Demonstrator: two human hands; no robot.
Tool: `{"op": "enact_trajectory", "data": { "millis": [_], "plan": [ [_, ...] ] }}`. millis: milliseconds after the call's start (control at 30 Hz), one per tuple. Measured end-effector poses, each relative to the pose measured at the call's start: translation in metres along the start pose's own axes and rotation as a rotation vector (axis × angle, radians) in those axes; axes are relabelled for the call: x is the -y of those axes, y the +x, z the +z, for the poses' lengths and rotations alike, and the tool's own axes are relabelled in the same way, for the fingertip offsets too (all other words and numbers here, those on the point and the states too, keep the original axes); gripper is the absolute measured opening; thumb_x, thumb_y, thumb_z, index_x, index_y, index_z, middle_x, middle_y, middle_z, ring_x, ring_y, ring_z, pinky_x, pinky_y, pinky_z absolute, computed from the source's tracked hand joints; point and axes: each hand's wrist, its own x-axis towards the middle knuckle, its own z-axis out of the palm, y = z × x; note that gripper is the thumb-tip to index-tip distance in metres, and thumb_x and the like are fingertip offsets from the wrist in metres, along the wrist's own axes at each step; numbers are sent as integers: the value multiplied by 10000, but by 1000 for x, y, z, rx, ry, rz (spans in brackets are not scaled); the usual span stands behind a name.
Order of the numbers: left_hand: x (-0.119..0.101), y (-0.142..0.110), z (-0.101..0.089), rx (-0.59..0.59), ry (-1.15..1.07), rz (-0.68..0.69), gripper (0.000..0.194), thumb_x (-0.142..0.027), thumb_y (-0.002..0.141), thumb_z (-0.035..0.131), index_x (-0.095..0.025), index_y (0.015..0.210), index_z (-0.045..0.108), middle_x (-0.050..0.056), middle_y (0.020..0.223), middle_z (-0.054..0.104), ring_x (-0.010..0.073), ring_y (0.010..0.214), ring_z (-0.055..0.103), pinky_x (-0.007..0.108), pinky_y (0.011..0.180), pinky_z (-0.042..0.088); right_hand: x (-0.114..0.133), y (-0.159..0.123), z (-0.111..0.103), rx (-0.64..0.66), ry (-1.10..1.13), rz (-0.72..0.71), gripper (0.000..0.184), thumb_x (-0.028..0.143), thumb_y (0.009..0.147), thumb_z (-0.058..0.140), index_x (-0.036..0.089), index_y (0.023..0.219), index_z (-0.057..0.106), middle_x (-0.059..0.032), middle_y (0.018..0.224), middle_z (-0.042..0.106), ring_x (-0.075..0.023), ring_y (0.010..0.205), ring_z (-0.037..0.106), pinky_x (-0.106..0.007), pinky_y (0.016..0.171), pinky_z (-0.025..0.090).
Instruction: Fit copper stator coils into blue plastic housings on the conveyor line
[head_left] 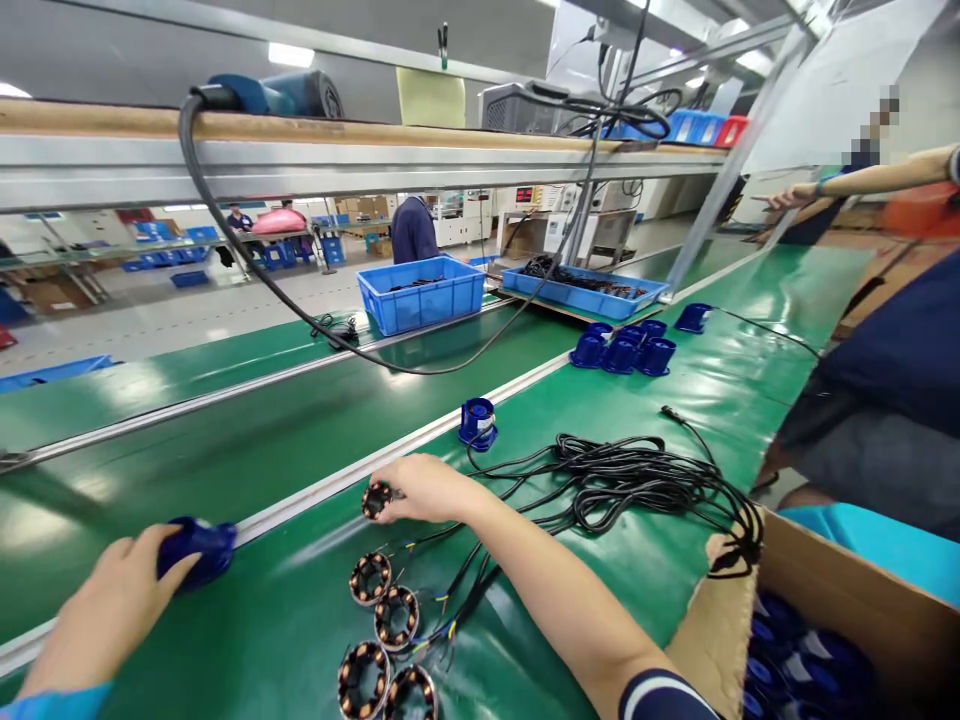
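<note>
Four copper-wound metal rings (pixel 343 682) lying loose and unhoused at bottom centre, near the coloured wire ends of long black cables (pixel 600 475). Clasping a deep-blue, flanged plastic housing (pixel 196 553) at lower left with the left hand (pixel 112 605), fingers and thumb closed round it; pinching a fifth ring (pixel 376 499) between right hand (pixel 427 488) fingertips, above the other four. Looks part-done: near centre, one blue housing (pixel 478 422) with a cable apparently leading from it; right of centre, a cluster of blue housings (pixel 622 350); more inside a brown cardboard box (pixel 712 640) at lower right. Cannot tell whether any contain rings. Underneath, a glossy green table (pixel 247 660) with pale rails. Beyond, two blue plastic bins (pixel 424 300), a wood-and-metal shelf (pixel 450 155) overhead, and, at right, a co-worker's outstretched arm (pixel 885 178).
</note>
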Motion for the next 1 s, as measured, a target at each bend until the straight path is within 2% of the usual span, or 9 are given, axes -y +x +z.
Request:
{"op": "enact_trajectory", "data": {
  "millis": [67,133,233,333,433,567,700,800,1000],
  "plan": [
    [-35,-4,2,67,-125,120,445,-580,855,480,-271,1172,527,76,975,548,336,966,564,587,972,463,4,-7,-11,-142,79,-25,357,343,865,811,193,1165,690,-53,1076,720,-206,966,654,-260,745,412],
    [-73,-6,5,176,-225,251,478,-570,836,577,-281,1217,588,64,1029,565,291,1005,586,497,1000,481,7,-11,-19,-254,174,-35,398,371,873,807,200,1207,674,-48,1055,705,-192,940,635,-260,758,418],
    [-125,-7,17,305,-374,415,380,-445,848,626,-290,1195,633,62,1207,564,265,1164,566,444,1077,463,13,-14,-25,-337,274,-28,447,393,854,825,207,1228,666,-22,956,668,-167,859,599,-247,732,411],
    [-165,-5,34,371,-503,505,532,-331,837,628,-268,1349,496,79,1380,518,258,1274,542,441,1129,453,15,-14,-26,-348,288,-54,431,372,853,827,207,1218,668,-9,933,652,-154,844,582,-236,729,406],
    [-191,-1,48,419,-595,528,650,-231,815,581,-225,1417,335,113,1408,523,247,1209,608,443,1095,491,11,-14,-29,-280,216,-65,411,356,862,819,206,1218,679,-10,939,670,-156,834,587,-235,708,393],
    [-204,-1,55,452,-643,510,654,-137,763,528,-230,1372,307,78,1249,604,213,1093,645,416,1020,522,7,-23,-39,-117,98,-25,465,351,843,835,229,1264,679,-15,966,711,-172,827,631,-239,689,398],
    [-204,-6,58,453,-642,463,672,-130,737,546,-243,1358,316,32,1085,605,193,990,633,402,962,523,15,-36,-45,-70,-131,118,471,453,833,831,186,1199,702,-65,942,734,-252,893,685,-277,701,427],
    [-203,-9,60,454,-641,438,698,-124,722,560,-251,1363,316,22,1056,593,185,951,624,392,931,524,26,-39,-44,-35,-255,179,458,480,859,799,172,1183,701,-95,957,737,-297,942,695,-316,746,472],
    [-203,-14,63,450,-663,436,685,-117,724,553,-245,1359,331,27,1082,588,183,983,626,386,953,519,31,-34,-33,29,-292,141,433,484,828,825,224,1160,727,-93,1139,671,-307,1135,610,-348,840,526]
  ]
}}
